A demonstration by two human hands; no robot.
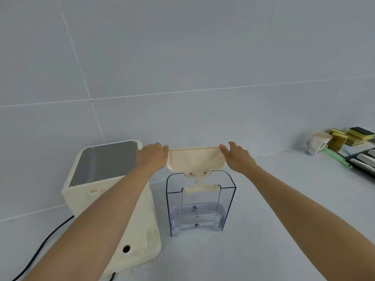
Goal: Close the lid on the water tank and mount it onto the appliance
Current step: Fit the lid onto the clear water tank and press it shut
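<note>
A clear plastic water tank (200, 203) stands upright on the counter, with no water visible inside. Its cream lid (195, 159) is swung up and open on a hinge at the tank's back edge. My left hand (152, 157) holds the lid's left end and my right hand (236, 158) holds its right end. The cream appliance (113, 191), with a grey glossy top, stands just left of the tank, and my left forearm crosses in front of it.
A black power cord (42, 246) runs from the appliance toward the lower left. At the far right stand a paper cup (318, 142), yellow sponges (349, 136), a green-handled brush (336, 157) and a dark rack (365, 159). A tiled wall rises behind.
</note>
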